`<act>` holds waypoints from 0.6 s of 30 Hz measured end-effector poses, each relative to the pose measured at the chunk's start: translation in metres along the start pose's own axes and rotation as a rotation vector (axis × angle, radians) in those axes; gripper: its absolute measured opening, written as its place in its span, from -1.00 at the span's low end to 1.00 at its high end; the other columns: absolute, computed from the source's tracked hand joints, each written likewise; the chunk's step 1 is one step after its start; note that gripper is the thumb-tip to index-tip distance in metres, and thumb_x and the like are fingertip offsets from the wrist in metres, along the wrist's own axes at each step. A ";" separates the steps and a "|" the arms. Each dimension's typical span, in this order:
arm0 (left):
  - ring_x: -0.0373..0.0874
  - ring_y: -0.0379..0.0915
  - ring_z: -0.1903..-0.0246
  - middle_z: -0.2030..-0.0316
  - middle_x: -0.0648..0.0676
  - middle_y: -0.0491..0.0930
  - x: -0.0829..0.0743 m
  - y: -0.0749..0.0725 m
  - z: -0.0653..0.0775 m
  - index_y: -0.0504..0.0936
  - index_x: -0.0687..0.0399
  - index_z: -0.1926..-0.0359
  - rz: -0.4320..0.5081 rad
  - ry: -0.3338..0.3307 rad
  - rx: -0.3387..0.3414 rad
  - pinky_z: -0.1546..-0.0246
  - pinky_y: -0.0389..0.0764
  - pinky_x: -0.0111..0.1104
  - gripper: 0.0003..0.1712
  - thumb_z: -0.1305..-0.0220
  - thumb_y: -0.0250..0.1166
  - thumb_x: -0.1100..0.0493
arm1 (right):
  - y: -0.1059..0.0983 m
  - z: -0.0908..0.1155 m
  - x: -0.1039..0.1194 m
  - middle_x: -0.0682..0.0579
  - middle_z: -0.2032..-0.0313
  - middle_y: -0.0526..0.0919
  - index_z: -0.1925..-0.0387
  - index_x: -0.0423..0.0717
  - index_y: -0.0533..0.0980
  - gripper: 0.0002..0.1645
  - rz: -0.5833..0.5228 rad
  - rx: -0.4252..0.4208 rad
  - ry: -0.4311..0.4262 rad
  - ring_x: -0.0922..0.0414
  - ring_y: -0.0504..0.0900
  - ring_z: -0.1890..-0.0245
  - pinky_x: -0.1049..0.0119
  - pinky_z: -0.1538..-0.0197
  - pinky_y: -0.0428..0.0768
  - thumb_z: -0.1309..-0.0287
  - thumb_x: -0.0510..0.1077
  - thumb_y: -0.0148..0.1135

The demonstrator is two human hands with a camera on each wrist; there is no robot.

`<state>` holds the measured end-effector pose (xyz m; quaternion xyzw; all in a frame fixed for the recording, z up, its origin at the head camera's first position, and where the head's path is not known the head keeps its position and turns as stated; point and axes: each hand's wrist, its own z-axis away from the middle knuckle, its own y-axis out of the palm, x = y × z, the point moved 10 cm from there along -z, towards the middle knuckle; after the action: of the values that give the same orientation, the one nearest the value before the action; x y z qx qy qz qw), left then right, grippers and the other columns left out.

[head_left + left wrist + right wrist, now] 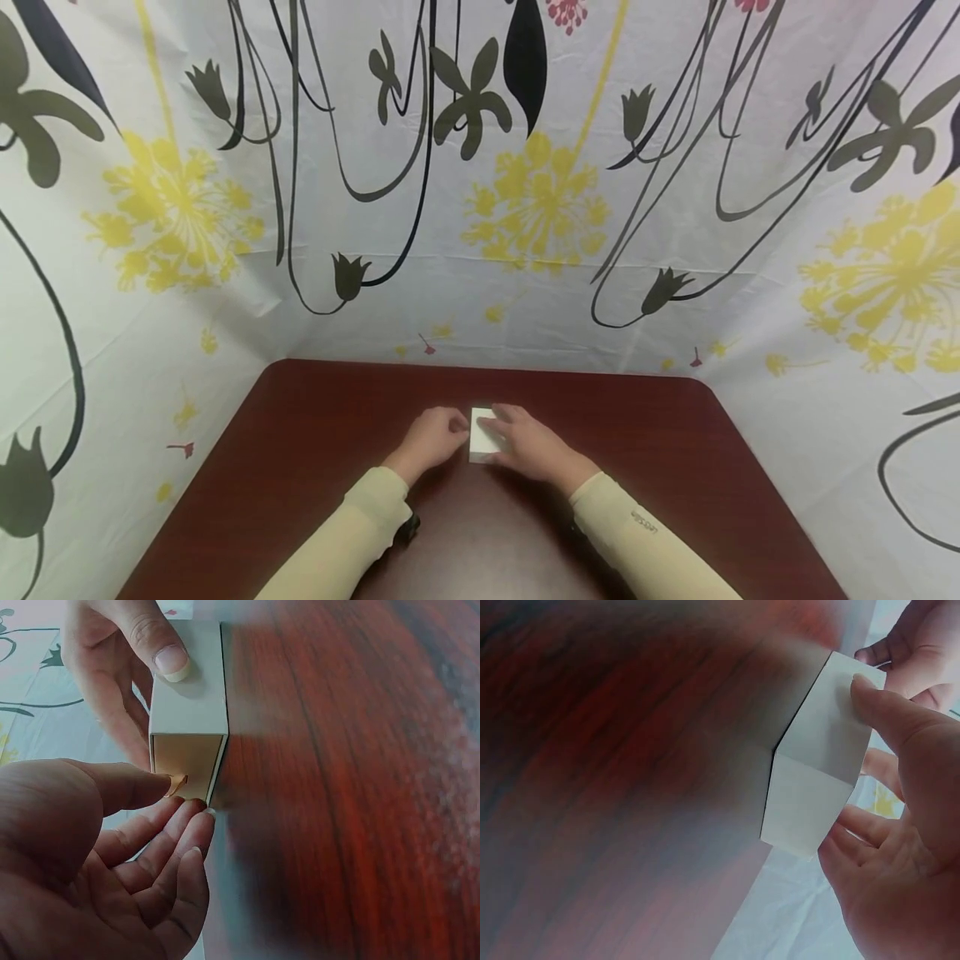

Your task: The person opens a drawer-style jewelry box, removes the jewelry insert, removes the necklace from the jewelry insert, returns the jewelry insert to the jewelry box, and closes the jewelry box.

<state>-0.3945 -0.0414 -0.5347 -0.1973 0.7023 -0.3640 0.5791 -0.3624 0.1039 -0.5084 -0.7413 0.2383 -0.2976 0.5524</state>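
A small white box (480, 443) lies on the table between the two hands in the head view. My right hand (534, 443) grips it from the right, the thumb on one face and the fingers across the other side. In the left wrist view the box's near end shows a tan inner panel (184, 756) framed by the white sleeve. A small orange-tan ribbon tab (178, 784) sticks out of that panel. My left hand (431, 438) pinches the tab at its thumb tip, the other fingers loosely bent below. The box's contents are hidden.
The dark red wooden table (337, 400) has rounded far corners. White cloth (465, 325) printed with flowers and stems hangs around its back and both sides. Something small and black (408, 528) is at the left sleeve's cuff.
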 end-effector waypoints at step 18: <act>-0.09 0.73 0.16 0.22 -0.04 0.80 -0.002 -0.002 -0.002 0.85 0.04 0.19 -0.015 0.004 -0.008 0.02 0.74 -0.07 -0.91 -0.45 0.42 0.19 | 0.001 0.000 0.000 -0.36 -0.42 0.51 -0.49 -0.09 0.57 -0.18 -0.008 0.016 -0.008 -0.25 0.53 -0.40 -0.06 -0.32 0.64 -0.31 0.09 0.64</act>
<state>-0.3957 -0.0408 -0.5320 -0.2042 0.7034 -0.3661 0.5740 -0.3624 0.1032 -0.5092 -0.7389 0.2309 -0.2988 0.5581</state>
